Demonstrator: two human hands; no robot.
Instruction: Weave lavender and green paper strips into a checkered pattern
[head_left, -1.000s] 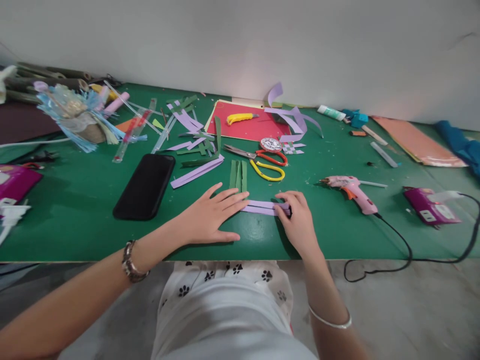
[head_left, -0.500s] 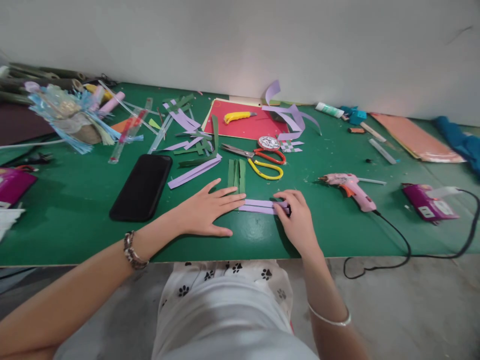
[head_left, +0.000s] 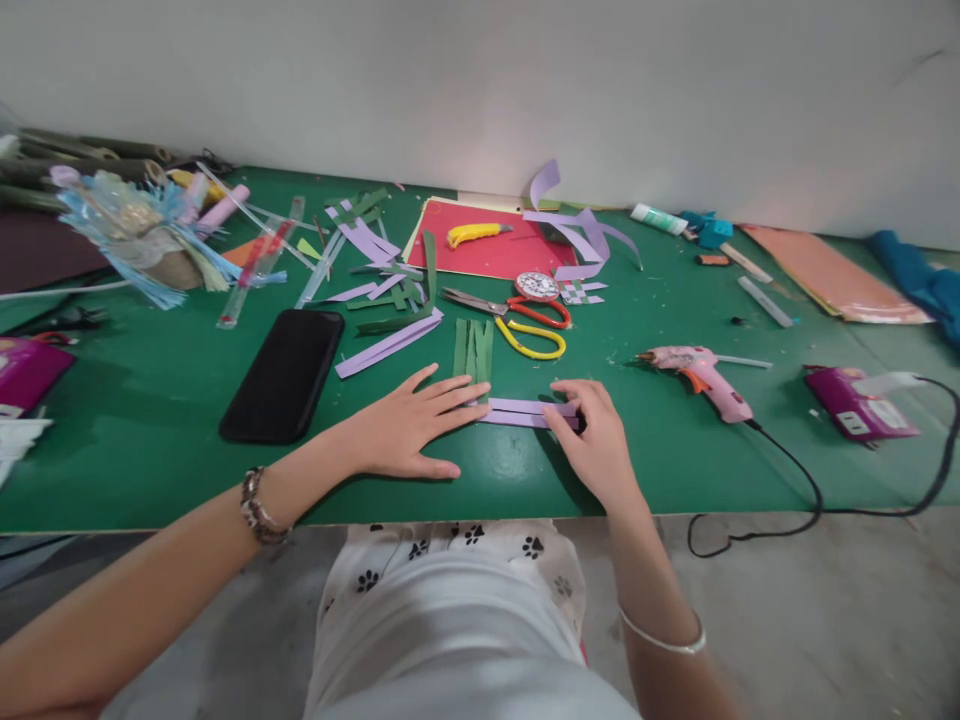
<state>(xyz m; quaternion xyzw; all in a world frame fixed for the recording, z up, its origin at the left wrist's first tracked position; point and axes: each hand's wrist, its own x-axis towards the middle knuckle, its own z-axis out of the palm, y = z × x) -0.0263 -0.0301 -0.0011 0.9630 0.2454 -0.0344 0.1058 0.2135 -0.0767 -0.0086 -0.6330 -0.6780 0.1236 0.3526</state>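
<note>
My left hand (head_left: 420, 425) lies flat with fingers spread. Its fingertips press on the spot where green paper strips (head_left: 472, 348) and purple paper strips (head_left: 517, 412) meet; the crossing itself is hidden under them. The green strips point away from me, side by side. To the right stretch the purple strips, their far ends pinched between the thumb and fingers of my right hand (head_left: 592, 435). Just beyond the green strips lie scissors (head_left: 517, 320) with one red and one yellow handle loop, blades apart.
A black phone (head_left: 283, 375) lies left of my left hand. Behind are loose paper strips (head_left: 390, 345), red paper (head_left: 457, 258) and a yellow utility knife (head_left: 476, 234). To the right are a pink glue gun (head_left: 701, 378), its cord, and a purple power box (head_left: 855, 405).
My left hand has shifted slightly left, and the green strips have fanned a little wider. The right hand keeps its pinch on the purple strips, almost in place.
</note>
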